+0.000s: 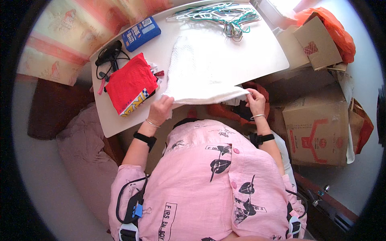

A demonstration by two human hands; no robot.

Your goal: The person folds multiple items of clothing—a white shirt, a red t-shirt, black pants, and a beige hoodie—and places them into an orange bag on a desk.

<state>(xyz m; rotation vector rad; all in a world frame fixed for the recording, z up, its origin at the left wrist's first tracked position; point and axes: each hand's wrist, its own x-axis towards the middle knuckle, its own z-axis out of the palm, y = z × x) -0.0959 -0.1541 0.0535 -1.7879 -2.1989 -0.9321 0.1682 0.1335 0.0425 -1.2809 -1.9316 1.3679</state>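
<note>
A white knitted cloth, perhaps a garment, lies partly over the white table, and its near edge is raised. At the left end of that edge, my left hand pinches the fabric just past the table's front. The right end is held between the thumb and fingers of my right hand. Between both hands the edge stretches almost straight. The cloth's far part is washed out against the bright tabletop, so its outline there is hard to make out.
Left on the table are a folded red cloth, a black corded device and a blue box. A pile of wire hangers lies at the back. Cardboard boxes stand to the right, a mauve-covered seat to the left.
</note>
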